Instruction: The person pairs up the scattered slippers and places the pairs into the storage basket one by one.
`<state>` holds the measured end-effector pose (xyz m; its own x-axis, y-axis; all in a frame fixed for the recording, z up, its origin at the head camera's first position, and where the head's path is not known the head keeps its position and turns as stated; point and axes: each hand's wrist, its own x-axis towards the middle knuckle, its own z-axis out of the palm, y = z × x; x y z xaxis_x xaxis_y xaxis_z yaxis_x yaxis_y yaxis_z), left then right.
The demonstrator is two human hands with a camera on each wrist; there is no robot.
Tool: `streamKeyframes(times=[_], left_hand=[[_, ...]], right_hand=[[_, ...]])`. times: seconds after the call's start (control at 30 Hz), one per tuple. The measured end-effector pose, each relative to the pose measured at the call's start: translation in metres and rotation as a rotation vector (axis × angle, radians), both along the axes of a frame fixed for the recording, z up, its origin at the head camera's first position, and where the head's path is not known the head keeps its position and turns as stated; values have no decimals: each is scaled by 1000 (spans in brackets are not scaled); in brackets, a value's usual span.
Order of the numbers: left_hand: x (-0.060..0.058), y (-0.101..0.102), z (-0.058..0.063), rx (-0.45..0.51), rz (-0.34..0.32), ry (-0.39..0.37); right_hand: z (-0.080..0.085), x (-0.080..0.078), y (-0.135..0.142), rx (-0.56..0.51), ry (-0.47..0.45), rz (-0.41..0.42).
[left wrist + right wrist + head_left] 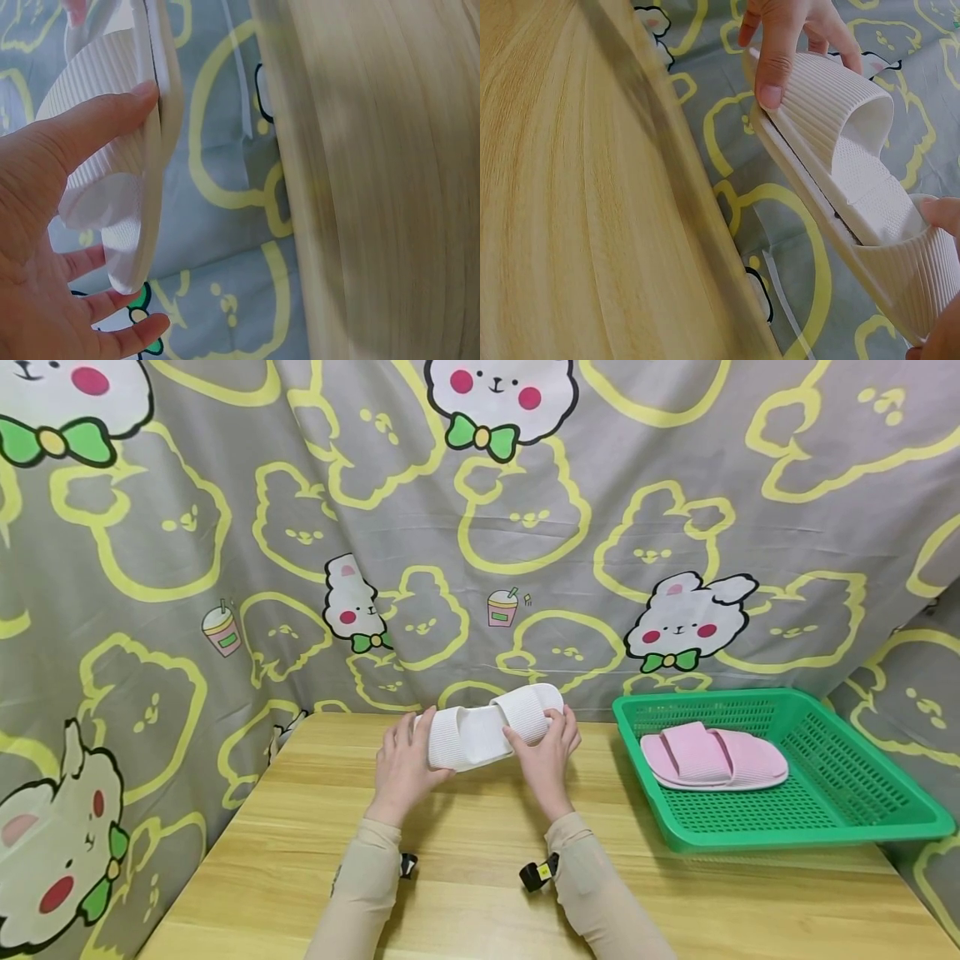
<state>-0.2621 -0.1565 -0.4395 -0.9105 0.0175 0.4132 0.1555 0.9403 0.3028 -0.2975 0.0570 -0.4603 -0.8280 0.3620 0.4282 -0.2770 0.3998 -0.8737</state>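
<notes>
Two white slippers (pixel 483 735) with ribbed straps are held together above the far part of the table, nested with their straps at opposite ends. My left hand (pixel 405 760) grips the left end; in the left wrist view its thumb (pixel 112 120) presses the sole's edge, with some fingers spread behind. At the right end my right hand (pixel 546 753) holds the slippers, thumb on the near side. A thin dark gap between the two soles shows along the side of the slippers (pixel 817 97) in the right wrist view.
On the right of the wooden table (pixel 465 877) stands a green plastic basket (pixel 787 839). Nested pink slippers (pixel 693 756) lie inside its left part. A grey patterned curtain (pixel 420 527) hangs behind the table's far edge.
</notes>
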Motion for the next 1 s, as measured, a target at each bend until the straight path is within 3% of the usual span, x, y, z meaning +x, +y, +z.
streamKeyframes(times=[1.0], left_hand=[[4, 10, 3, -6, 23, 28]], right_hand=[[2, 2, -1, -6, -4, 10]])
